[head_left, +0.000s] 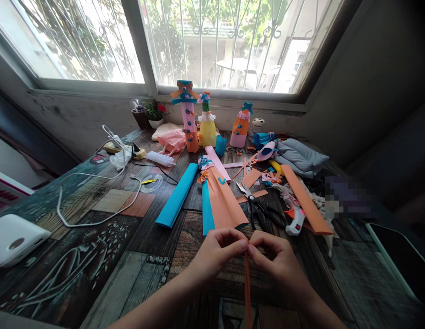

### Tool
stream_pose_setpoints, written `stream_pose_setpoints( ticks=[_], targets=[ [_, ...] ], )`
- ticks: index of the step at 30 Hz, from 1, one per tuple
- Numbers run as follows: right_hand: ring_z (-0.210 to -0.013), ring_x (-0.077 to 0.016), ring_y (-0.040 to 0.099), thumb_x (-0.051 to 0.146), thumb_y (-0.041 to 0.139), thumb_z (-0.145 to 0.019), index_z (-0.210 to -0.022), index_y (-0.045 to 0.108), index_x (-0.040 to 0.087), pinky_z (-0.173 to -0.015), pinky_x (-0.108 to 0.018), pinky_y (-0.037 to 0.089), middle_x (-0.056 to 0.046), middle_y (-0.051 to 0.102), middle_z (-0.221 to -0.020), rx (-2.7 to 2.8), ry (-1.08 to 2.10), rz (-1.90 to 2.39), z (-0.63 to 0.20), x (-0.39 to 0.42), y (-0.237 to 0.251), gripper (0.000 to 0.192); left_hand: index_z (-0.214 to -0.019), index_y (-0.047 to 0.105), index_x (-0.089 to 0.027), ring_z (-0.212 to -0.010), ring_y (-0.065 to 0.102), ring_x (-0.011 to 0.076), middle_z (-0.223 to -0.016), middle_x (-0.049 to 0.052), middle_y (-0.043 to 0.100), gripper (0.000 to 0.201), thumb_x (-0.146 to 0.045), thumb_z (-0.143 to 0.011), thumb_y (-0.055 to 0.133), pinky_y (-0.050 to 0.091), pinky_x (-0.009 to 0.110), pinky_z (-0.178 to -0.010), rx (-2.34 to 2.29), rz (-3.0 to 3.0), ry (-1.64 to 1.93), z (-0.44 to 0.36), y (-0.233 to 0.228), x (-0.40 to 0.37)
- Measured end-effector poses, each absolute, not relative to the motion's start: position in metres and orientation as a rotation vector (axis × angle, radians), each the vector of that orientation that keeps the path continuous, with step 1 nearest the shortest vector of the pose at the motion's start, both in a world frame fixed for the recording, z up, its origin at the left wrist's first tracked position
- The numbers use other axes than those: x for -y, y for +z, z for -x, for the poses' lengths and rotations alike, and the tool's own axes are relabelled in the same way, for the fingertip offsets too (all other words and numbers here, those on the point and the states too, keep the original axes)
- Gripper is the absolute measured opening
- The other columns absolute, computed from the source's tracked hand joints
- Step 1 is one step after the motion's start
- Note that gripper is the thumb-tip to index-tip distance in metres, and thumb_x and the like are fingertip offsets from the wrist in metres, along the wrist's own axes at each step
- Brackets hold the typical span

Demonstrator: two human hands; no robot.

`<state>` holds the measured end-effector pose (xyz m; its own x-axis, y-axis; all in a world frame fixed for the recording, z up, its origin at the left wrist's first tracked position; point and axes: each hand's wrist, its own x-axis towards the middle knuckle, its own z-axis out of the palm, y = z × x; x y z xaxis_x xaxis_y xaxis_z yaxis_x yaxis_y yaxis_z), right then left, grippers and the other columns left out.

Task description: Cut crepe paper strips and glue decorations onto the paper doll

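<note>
My left hand (217, 253) and my right hand (276, 258) meet at the fingertips near the table's front edge. Together they pinch the top of a thin orange paper strip (247, 288) that hangs down between my wrists. Just beyond my hands lies a flat orange and blue paper doll (221, 201) with a small bow at its top. Black-handled scissors (256, 208) rest to the right of it, and a white glue gun (294, 221) lies further right.
A rolled blue paper (176, 196) lies left of the doll and a folded orange paper (306, 201) at the right. Decorated bottles (207, 123) stand by the window. A white cable (95, 176), a white power bank (15, 240) and a grey cushion (299, 157) are also on the table.
</note>
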<state>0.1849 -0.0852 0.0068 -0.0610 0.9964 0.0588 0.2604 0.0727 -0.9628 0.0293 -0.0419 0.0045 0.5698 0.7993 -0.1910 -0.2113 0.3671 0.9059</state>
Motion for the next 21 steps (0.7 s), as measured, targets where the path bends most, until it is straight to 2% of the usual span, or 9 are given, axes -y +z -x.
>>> stream_pose_setpoints(
  ticks=[10, 21],
  targets=[
    [-0.064, -0.0155, 0.051, 0.033, 0.057, -0.081, -0.069, 0.062, 0.017, -0.06, -0.025, 0.039, 0.0, 0.055, -0.065, 1.508, 1.102, 1.279, -0.184, 0.0854, 0.0082, 0.021, -0.069, 0.066, -0.012, -0.062, 0.051, 0.0099, -0.063, -0.001, 0.06, 0.019, -0.029, -0.067, 0.074, 0.039, 0.019, -0.062, -0.775, -0.96, 0.774, -0.031, 0.0043, 0.0426],
    [-0.063, -0.016, 0.052, 0.034, 0.057, -0.081, -0.066, 0.062, 0.015, -0.061, -0.026, 0.041, -0.001, 0.057, -0.063, 1.563, 1.071, 1.382, -0.1799, 0.0853, 0.0082, 0.024, -0.069, 0.063, -0.012, -0.062, 0.051, 0.0119, -0.062, -0.001, 0.059, 0.023, -0.032, -0.065, 0.074, 0.041, 0.022, -0.062, -0.849, -0.949, 0.819, -0.0316, 0.0073, 0.0433]
  ],
)
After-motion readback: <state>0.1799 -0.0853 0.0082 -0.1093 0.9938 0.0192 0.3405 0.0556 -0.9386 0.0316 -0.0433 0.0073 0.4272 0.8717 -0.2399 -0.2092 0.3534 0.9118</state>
